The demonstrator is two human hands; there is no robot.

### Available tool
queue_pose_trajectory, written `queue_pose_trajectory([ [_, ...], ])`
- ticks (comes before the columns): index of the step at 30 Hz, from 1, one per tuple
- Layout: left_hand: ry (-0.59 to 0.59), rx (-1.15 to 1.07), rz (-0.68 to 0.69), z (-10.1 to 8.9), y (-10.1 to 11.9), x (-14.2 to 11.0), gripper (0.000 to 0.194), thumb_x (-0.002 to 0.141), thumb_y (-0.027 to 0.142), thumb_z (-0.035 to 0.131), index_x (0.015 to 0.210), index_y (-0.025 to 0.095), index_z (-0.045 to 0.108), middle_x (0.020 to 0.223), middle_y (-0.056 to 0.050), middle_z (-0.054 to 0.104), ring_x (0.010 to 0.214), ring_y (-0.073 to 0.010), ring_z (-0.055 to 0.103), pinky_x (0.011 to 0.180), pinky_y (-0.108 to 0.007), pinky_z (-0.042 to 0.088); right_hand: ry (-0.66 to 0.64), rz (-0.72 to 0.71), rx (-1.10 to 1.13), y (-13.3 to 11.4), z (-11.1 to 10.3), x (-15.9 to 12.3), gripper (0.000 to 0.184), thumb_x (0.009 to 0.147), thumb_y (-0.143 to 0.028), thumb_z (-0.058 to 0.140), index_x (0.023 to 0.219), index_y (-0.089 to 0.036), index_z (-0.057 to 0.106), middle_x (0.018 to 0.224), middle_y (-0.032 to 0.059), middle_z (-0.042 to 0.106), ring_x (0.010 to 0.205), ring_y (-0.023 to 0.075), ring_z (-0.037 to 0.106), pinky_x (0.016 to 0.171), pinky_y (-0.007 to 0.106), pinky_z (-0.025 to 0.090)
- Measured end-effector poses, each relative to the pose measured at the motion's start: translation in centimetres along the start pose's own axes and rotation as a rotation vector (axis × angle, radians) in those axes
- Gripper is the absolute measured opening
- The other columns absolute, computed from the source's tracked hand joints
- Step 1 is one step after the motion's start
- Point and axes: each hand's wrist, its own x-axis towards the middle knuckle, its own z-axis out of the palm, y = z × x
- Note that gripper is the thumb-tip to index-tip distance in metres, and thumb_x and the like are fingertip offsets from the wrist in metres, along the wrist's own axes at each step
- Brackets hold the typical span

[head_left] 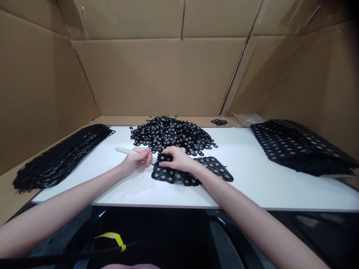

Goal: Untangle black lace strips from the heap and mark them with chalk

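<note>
My left hand (138, 158) is closed around a white pen-like tool (125, 150), whose tip end points right toward a black sheet. The black sheet (164, 175) carries rows of grey round dots and lies on the white tabletop. On its upper part rests my right hand (178, 160), thumb and fingers apart, with dark material showing between them. Part of the sheet is hidden under this hand and forearm. A second dotted black piece (215, 167) lies to the right, by my right wrist; whether the two are joined I cannot tell.
Behind my hands is a heap of small black rings (171, 134). A pile of black strips (64, 155) lies at the left. Stacked dotted black sheets (291, 147) lie at the right. A small ring cluster (218, 122) sits farther back. Cardboard walls (159, 74) enclose the white table (258, 190).
</note>
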Motion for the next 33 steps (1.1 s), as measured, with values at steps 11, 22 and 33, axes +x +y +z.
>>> queue_pose_trajectory([
  [11,0.003,0.052,0.020,-0.1,-0.2,0.1,0.050,0.083,0.049,0.053,0.050,0.011,0.054,0.050,-0.003,0.050,0.044,-0.0087,0.037,0.045,-0.027,0.021,0.003,-0.011,0.033,0.1,0.1,0.1,0.031,0.070,-0.034,0.073,0.063,-0.015,0.049,0.073,-0.0032,0.057,0.076,0.0146,0.051,0.067,0.026,0.019],
  [22,-0.086,0.309,-0.002,-0.3,0.3,-0.2,0.053,0.087,0.047,0.046,0.045,0.013,0.047,0.046,0.000,0.039,0.048,-0.0098,0.033,0.052,-0.030,0.022,0.003,-0.107,0.041,0.0,0.1,0.2,0.029,0.071,-0.028,0.071,0.064,-0.015,0.046,0.072,-0.0038,0.053,0.075,0.0133,0.050,0.066,0.025,0.020],
  [33,-0.132,0.353,-0.020,-0.6,0.8,-0.1,0.053,0.087,0.047,0.044,0.045,0.014,0.045,0.046,0.000,0.038,0.047,-0.0099,0.031,0.050,-0.030,0.019,0.000,-0.115,0.099,0.1,0.1,0.2,0.027,0.069,-0.026,0.070,0.062,-0.015,0.046,0.071,-0.0043,0.051,0.074,0.0129,0.050,0.066,0.025,0.022],
])
